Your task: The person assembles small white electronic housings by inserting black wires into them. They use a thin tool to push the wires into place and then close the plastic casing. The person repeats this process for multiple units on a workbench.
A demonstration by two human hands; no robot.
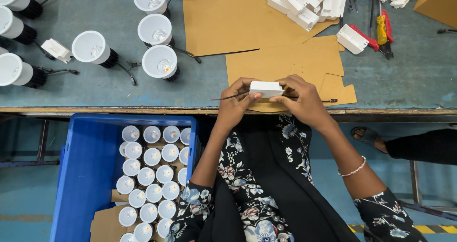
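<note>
White plastic, rectangular: a small driver box (266, 88), held level above the near edge of the tabletop (404, 80), over a sheet of brown cardboard (285, 61). Long axis runs left to right, one short end in each grip.

Fingers: left hand (234, 104) closed on the left end, thumb against the near face; right hand (301, 99) closed on the right end, fingertips curled over the top. Both hands equally near, the box between them.

Attached: a thin dark wire (228, 98) trails out to the left; another lead shows beyond the right hand.

Surroundings: further white driver boxes heaped (304, 1) at the far side; white downlights with black heat sinks (159, 61) to the left; blue crate (85, 175) of the same lamps below the tabletop, left of the lap.
</note>
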